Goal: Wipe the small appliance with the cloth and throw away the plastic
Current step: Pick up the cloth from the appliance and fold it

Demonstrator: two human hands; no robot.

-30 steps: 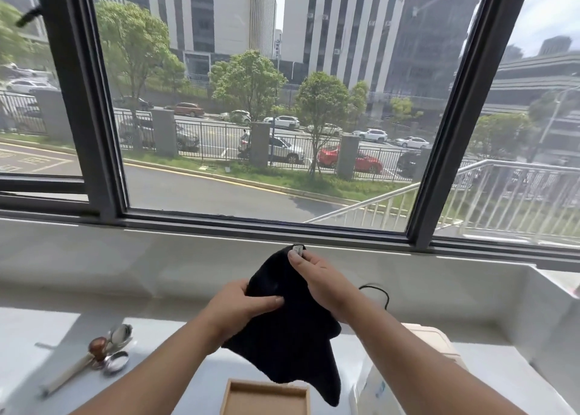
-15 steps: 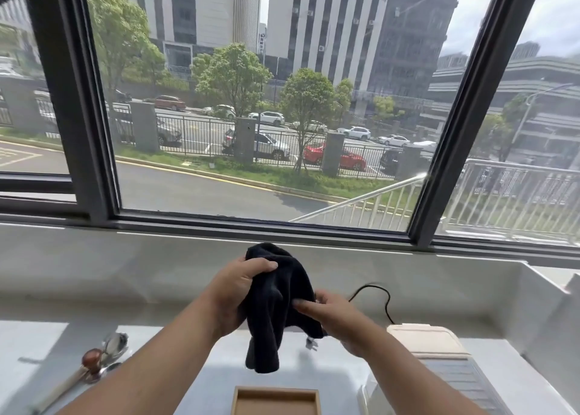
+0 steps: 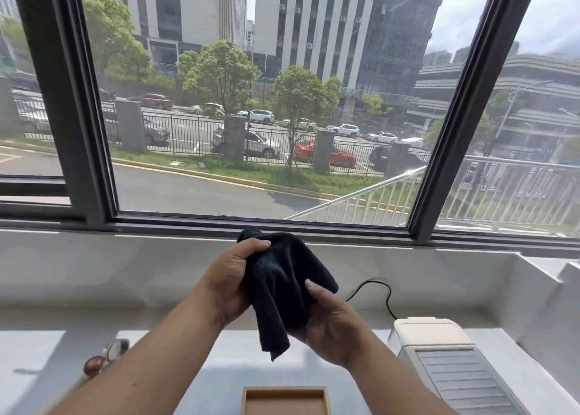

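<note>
Both hands hold the black cloth point(image 3: 279, 276) up in the air above the pale desk point(image 3: 219, 361), in front of the window sill: the left hand point(image 3: 230, 284) has its grip clenched around the bunched top of the cloth, while the right hand point(image 3: 329, 323) grasps its lower folds from beneath, one corner hanging free. The small cream appliance point(image 3: 445, 361) with its black cord point(image 3: 381, 292) sits on the desk just right of the hands, untouched. A wooden tray point(image 3: 284, 397) lies near the bottom edge and metal spoons point(image 3: 110, 353) lie to the left.

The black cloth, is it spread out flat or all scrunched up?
Scrunched up. The black cloth is bunched between the left hand and right hand, held in the air, one corner dangling down.
</note>
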